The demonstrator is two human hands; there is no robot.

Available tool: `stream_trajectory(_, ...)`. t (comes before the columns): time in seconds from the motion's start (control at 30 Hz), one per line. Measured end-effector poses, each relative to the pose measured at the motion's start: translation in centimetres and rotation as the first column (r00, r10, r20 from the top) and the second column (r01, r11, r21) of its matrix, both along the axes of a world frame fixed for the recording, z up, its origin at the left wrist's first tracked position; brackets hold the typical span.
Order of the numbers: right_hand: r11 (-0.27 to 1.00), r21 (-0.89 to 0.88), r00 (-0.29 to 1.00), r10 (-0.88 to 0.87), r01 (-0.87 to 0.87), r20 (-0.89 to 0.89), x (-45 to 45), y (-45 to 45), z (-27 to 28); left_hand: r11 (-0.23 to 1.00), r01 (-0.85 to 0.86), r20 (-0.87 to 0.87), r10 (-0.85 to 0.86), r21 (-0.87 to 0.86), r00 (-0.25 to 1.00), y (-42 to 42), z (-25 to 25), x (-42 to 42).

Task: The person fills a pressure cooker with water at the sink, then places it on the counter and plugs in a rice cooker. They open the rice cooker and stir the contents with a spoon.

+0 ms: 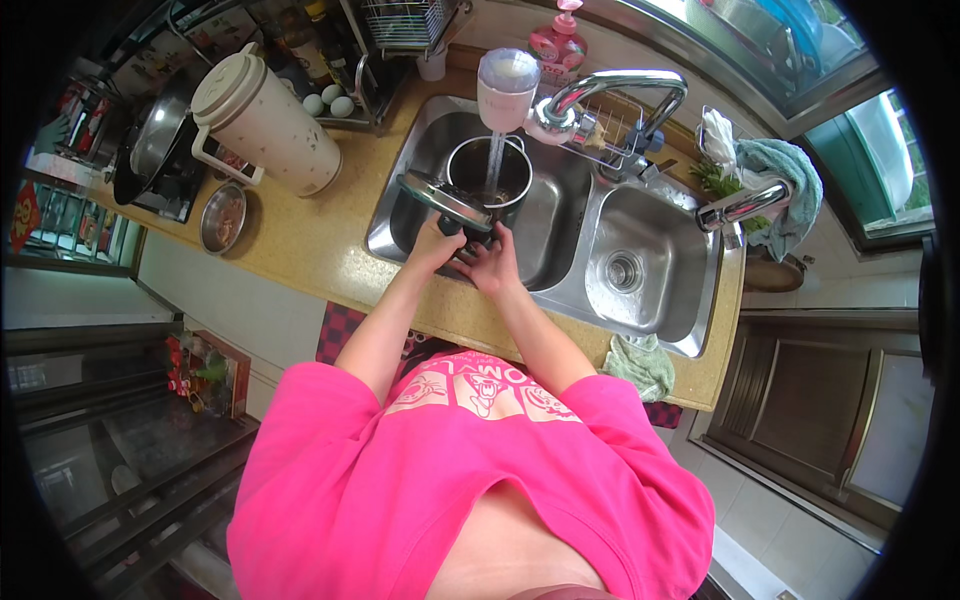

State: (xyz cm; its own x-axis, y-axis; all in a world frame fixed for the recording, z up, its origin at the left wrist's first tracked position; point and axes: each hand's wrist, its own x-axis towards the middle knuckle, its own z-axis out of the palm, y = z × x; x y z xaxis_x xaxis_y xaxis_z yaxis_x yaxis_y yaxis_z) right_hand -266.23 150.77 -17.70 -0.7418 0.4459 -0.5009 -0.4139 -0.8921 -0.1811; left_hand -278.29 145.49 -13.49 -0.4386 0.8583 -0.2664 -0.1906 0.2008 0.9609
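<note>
A pot lid (442, 196), with a glass top and metal rim, is tilted over the near left side of a pot. My left hand (435, 246) grips the lid by its dark knob. The dark pot (508, 196) with a pale rim stands in the larger sink basin (551, 240). From the faucet filter (507, 94) a stream of water (495, 161) runs into it. Close by on the right, my right hand (491, 264) has its fingers spread at a dark part below the lid, perhaps the pot's handle. Whether it grips that part is hidden.
On the left counter stand a cream jug (266, 120) and a metal bowl (223, 217) with food inside. The smaller basin (652, 262) lies right, with a green cloth (639, 367) at the counter's front edge. A chrome faucet (622, 79) arches behind the sink.
</note>
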Motion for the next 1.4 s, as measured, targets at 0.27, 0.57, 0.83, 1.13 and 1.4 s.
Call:
stream_trajectory(0.27, 1.000, -0.013, 1.000, 0.019, -0.019, -0.017, 0.0, 0.2, -1.2, 0.999, 0.000, -0.098, -0.004, -0.039, 0.995, 0.2, -0.5, -0.2)
stream_trajectory(0.57, 0.999, 0.008, 0.999, 0.038, -0.037, -0.028, 0.1, 0.3, -1.0, 0.999, 0.008, -0.110, -0.014, -0.054, 0.994, 0.2, 0.1, 0.0)
stream_trajectory(0.83, 0.999, 0.001, 0.999, 0.047, -0.047, -0.015, 0.0, 0.3, -1.1, 0.997, -0.011, -0.147, 0.001, -0.070, 0.989, 0.2, 0.5, -0.1)
stream_trajectory(1.13, 0.998, 0.011, 0.998, 0.064, -0.064, -0.012, 0.0, 0.4, -1.1, 0.998, -0.005, -0.095, 0.000, -0.056, 0.995, 0.0, 0.3, 0.1)
stream_trajectory(1.4, 0.998, 0.022, 0.998, 0.065, -0.064, -0.008, -0.1, 0.4, -1.4, 0.999, -0.007, -0.130, 0.002, -0.042, 0.991, 0.2, 0.5, 0.1)
